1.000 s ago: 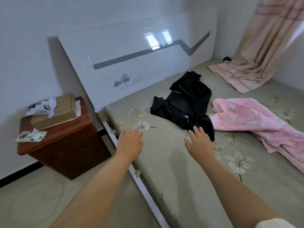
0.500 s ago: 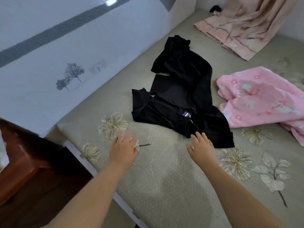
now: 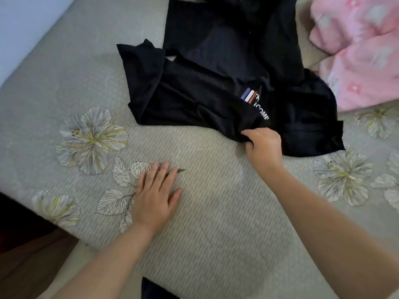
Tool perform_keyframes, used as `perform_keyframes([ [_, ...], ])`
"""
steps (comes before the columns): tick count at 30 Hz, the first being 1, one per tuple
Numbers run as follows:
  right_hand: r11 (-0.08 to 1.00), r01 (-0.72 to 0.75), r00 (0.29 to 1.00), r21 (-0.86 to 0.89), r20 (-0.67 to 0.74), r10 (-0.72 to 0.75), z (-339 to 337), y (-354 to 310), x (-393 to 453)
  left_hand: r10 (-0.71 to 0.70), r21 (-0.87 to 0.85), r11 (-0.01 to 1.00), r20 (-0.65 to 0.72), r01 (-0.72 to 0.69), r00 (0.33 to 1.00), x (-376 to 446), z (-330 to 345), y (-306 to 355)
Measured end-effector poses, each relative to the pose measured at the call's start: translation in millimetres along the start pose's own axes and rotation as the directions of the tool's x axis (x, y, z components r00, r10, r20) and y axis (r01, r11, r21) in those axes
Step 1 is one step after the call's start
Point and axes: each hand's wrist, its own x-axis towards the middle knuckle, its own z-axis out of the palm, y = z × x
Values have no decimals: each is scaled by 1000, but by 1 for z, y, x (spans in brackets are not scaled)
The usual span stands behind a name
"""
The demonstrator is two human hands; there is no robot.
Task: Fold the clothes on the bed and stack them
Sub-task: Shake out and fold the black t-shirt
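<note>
A crumpled black T-shirt (image 3: 194, 93) with a small striped logo and white lettering lies on the grey flowered bed cover (image 3: 216, 234). My right hand (image 3: 264, 145) grips a bunch of its near edge, just below the lettering. Flat on the cover, to the left and nearer me, my left hand (image 3: 156, 195) presses down with straight fingers and holds nothing. More black cloth (image 3: 233, 24) lies behind the shirt, running out of the top of the view. A pink flowered garment (image 3: 362, 57) lies bunched at the top right, touching the black cloth.
The white headboard (image 3: 26, 24) rises at the top left. The bed's near-left edge drops off to a dark nightstand and floor (image 3: 26, 244). A bit of dark cloth (image 3: 155, 288) shows at the bottom edge.
I have leaned in closer over the bed. My right hand has reached forward and taken hold of the black shirt's edge. My left hand has come down flat on the cover.
</note>
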Motion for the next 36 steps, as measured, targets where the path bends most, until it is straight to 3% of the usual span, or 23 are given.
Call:
perform_keyframes([
  [3, 948, 310, 948, 77, -94, -303, -2, -17, -39, 47, -66, 996, -91, -53, 995, -1, -9, 1],
  [7, 934, 357, 932, 35, 63, -358, -6, -16, -128, 219, -27, 974, -160, -226, 963, 16, -33, 20],
  [10, 951, 308, 916, -7, 270, -295, -18, -8, -186, 350, 121, 927, 69, -356, 934, 34, -46, 41],
  [14, 991, 131, 917, -39, 383, -106, -36, 7, -236, 320, 281, 813, 515, -509, 795, 36, -39, 60],
  [17, 985, -102, 901, -138, 407, 150, -50, 23, -258, 329, 250, 785, 607, -567, 724, 18, -38, 83],
  [19, 913, -228, 744, -339, 544, 388, -59, 38, -270, 318, 92, 809, 762, -581, 564, -2, -36, 92],
  [21, 826, -278, 563, -490, 613, 554, -70, 57, -283, 268, -56, 840, 908, -539, 323, -18, -37, 98],
  [22, 785, -334, 499, -522, 609, 617, -75, 66, -289, 255, -116, 871, 937, -478, 238, -24, -38, 101],
  [23, 739, -391, 462, -549, 577, 673, -79, 73, -293, 263, -170, 906, 943, -388, 202, -28, -37, 106],
  [24, 685, -422, 414, -594, 546, 729, -81, 81, -296, 290, -220, 930, 931, -294, 220, -30, -35, 112],
  [25, 632, -429, 348, -646, 527, 775, -83, 88, -298, 324, -267, 938, 901, -219, 288, -30, -35, 118],
  [27, 547, -409, 144, -731, 540, 829, -83, 100, -303, 370, -324, 929, 787, -179, 493, -21, -31, 133],
  [29, 563, -413, -47, -716, 634, 772, -81, 107, -305, 381, -325, 921, 641, -214, 666, -6, -28, 146],
  [30, 597, -449, -58, -665, 689, 723, -81, 109, -302, 384, -313, 919, 572, -240, 725, 3, -27, 153],
  [31, 637, -490, 12, -595, 726, 688, -82, 110, -296, 387, -298, 917, 510, -264, 768, 12, -26, 160],
  [33, 708, -536, 314, -459, 670, 672, -88, 110, -271, 391, -261, 916, 413, -304, 823, 33, -24, 173],
  [35, 768, -577, 648, -278, 417, 638, -91, 111, -240, 402, -215, 914, 341, -345, 850, 55, -20, 190],
  [36, 803, -569, 749, -180, 291, 595, -92, 113, -223, 395, -189, 917, 310, -351, 865, 67, -17, 198],
])
